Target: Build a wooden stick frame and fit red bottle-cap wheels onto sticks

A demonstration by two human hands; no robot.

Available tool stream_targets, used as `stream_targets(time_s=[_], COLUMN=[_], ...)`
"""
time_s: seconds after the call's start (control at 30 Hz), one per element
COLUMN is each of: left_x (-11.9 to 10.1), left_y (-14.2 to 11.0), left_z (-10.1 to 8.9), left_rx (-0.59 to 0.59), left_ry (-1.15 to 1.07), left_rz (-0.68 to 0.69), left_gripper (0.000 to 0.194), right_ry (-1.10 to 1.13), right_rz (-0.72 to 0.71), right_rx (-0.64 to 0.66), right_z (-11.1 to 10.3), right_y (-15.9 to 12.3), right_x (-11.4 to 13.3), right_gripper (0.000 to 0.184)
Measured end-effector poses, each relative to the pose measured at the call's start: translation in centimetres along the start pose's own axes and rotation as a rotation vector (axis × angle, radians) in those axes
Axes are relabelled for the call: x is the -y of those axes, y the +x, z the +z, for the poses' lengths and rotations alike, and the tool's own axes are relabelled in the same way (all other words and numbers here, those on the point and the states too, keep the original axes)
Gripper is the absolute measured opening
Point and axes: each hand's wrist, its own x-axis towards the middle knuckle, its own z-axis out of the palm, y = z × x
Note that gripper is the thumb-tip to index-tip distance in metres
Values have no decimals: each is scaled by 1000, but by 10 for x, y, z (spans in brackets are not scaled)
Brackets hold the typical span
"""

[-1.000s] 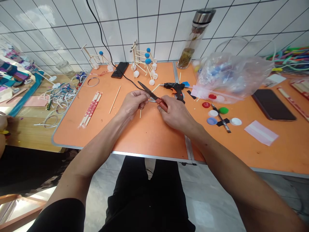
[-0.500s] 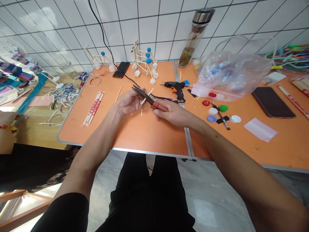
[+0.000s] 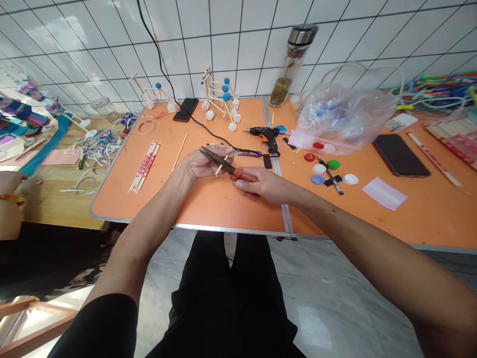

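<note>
My right hand [image 3: 266, 185] is closed round the red handles of a pair of scissors [image 3: 233, 171] with long dark blades pointing left. In front of it, my left hand [image 3: 206, 161] pinches a short pale wooden stick [image 3: 222, 165], which crosses the blades at a slant. Part of the stick is hidden by the blades and fingers. Another thin stick [image 3: 180, 151] lies on the orange table [image 3: 216, 209] left of my left hand. Purple-handled scissors [image 3: 249, 153] lie behind my hands, partly covered.
Stick frames with blue balls [image 3: 226, 88] stand near the wall. A black glue gun [image 3: 265, 132], bottle caps [image 3: 333, 164], a plastic bag [image 3: 335, 117] and a phone [image 3: 400, 155] are to the right. Wrapped chopsticks [image 3: 145, 166] lie left; another person's arm [image 3: 10, 199] is farther left.
The stick in my left hand has moved down and sits lower across the scissors. Both hands remain close together. The view has shifted slightly to the right.
</note>
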Motion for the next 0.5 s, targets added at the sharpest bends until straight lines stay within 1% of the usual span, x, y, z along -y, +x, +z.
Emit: stream_targets(time_s=[0.1, 0.2, 0.27, 0.37, 0.43, 0.5], left_x=[2, 3, 3, 3, 4, 6], left_y=[2, 4, 4, 5, 6, 8], left_z=[1, 3, 6, 8, 9, 8], left_rx=[24, 10, 12, 74, 114, 129], left_ry=[4, 7, 43, 117, 133, 123], left_rz=[-2, -8, -5, -8, -9, 3], left_gripper=[37, 35, 37, 41, 39, 37], right_ry=[-12, -12, -20, -39, -51, -55], right_rz=[7, 14, 16, 22, 34, 38], right_rx=[-3, 3, -5, -28, -41, -36], right_z=[-1, -4, -5, -5, -5, -6], right_y=[-6, -12, -16, -21, -24, -26], right_x=[1, 2, 3, 3, 1, -1], right_gripper=[32, 33, 32, 26, 22, 21])
